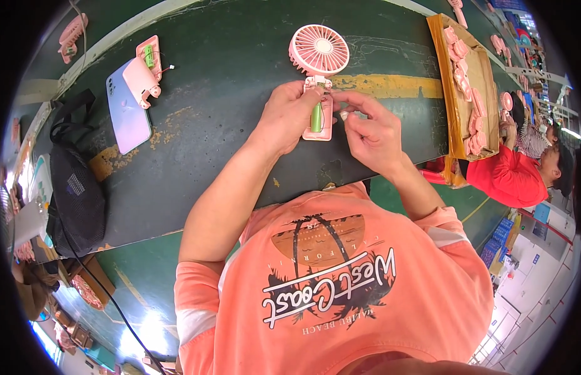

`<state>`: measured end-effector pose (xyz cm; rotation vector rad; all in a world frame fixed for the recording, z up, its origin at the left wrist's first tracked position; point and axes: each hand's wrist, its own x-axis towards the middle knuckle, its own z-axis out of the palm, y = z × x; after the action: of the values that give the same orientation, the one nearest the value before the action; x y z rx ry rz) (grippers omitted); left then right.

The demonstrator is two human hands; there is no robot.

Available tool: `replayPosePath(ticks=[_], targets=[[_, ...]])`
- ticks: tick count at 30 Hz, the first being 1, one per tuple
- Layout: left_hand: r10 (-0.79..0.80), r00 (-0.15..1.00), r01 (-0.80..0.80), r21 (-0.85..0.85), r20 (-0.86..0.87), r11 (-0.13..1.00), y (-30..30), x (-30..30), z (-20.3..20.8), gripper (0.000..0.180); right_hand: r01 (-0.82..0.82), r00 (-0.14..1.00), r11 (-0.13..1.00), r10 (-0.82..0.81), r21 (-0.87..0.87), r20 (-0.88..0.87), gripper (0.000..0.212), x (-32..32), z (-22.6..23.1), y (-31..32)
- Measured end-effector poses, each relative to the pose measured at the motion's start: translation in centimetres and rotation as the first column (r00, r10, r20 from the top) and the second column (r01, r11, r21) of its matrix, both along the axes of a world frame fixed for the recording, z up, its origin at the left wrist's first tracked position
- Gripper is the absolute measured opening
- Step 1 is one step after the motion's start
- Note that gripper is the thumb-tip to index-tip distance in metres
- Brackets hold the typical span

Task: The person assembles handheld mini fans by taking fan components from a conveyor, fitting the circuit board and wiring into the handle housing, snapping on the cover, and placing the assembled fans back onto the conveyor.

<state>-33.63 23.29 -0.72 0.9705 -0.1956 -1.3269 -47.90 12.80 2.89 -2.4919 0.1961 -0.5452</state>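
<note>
A pink handheld fan [323,47] lies on the dark green table in front of me, its round grille pointing away from me. Its handle is opened up, and a green cylindrical battery [316,119] shows inside. My left hand [285,117] grips the handle from the left, thumb pressed on the part just below the fan head. My right hand [377,130] is at the handle's right side with fingers bent together. A small white piece [344,115] shows at its fingertips, too small to identify surely. Thin wires near the thumb are partly hidden by the fingers.
On the left lie a blue-violet phone [125,109], a pink handle shell [140,82] and another pink shell with a green battery [149,56]. A black mesh bag [78,187] rests at the left edge. An open cardboard box [450,119] of pink parts stands right, near a person in red [512,175].
</note>
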Motion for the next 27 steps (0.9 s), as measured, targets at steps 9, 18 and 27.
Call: replayPosePath(ticks=[9,18,27], targets=[[0.002,1.0,-0.002,0.001,-0.024,1.0,0.0,0.0,0.3,0.027,0.011,0.999,0.999,-0.013,0.031,0.052,0.012,0.5,-0.2,-0.9],[0.009,0.994,-0.009,0.0,0.113,1.0,-0.1,-0.4,-0.2,0.025,0.129,0.981,0.855,-0.037,0.502,-0.188,0.02,1.1,0.8,-3.2],[-0.004,0.987,0.001,0.019,0.161,1.0,-0.1,-0.3,-0.2,0.023,0.125,0.988,0.641,-0.008,0.757,-0.157,0.025,1.2,1.4,-2.9]])
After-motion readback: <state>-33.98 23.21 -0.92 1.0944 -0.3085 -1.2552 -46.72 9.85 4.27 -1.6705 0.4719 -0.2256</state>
